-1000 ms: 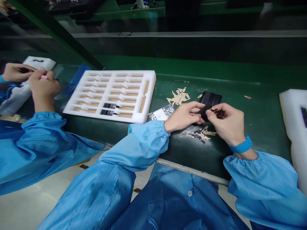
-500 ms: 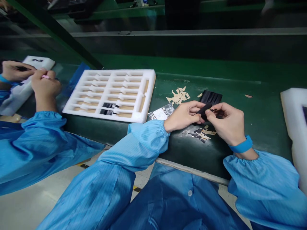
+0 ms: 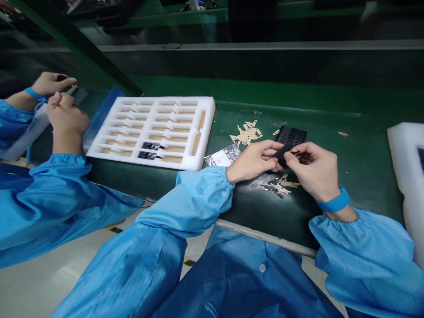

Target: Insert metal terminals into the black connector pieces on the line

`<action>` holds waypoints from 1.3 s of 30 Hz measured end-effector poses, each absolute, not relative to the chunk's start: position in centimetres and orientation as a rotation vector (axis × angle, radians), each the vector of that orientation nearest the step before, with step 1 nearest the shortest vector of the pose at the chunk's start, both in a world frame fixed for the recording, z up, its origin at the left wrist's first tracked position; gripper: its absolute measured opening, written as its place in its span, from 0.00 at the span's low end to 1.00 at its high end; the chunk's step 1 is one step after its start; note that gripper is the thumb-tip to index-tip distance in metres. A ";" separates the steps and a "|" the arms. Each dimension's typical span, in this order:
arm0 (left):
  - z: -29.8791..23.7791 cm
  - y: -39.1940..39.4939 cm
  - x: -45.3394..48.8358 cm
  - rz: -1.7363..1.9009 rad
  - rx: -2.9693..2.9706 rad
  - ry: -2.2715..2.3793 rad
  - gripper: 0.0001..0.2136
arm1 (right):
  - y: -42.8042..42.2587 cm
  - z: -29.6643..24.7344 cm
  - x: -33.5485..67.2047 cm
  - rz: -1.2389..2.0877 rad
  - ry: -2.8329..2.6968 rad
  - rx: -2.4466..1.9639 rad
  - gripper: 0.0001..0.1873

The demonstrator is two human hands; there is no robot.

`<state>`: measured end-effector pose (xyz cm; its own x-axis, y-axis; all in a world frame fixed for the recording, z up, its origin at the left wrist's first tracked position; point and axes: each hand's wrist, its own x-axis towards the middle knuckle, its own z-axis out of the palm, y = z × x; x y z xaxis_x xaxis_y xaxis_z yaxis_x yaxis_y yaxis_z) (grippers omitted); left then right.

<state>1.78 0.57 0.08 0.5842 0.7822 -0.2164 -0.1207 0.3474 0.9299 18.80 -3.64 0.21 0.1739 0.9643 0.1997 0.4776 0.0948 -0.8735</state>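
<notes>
My left hand (image 3: 256,158) is closed on a flat black piece (image 3: 282,155), held tilted above the green tabletop. At the piece's right end, my right hand (image 3: 313,168) pinches with thumb and forefinger; a small dark strip (image 3: 294,152) shows at its fingertips, its kind unclear. Just behind both hands lies a black slotted block (image 3: 291,135), partly hidden by my fingers. Beneath them is a small heap of black and cream strips (image 3: 280,185). A pile of cream flat pieces (image 3: 247,132) lies beyond my left hand, with a clear plastic bag (image 3: 223,155) near that wrist.
A white foam tray (image 3: 207,132) with two black slotted parts (image 3: 149,150) in its slots stands to the left. Another white foam piece (image 3: 397,154) is at the right edge. At far left, a co-worker's hands (image 3: 68,117) are at work. A green post (image 3: 99,57) slants behind the tray.
My hands and the black piece stay almost still. The co-worker's hands at far left have shifted, the farther one moving right and up.
</notes>
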 end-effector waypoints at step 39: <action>0.1 0.5 1.6 0.649 1.066 0.747 0.19 | -3.7 0.3 18.7 0.650 -1.466 -1.529 0.04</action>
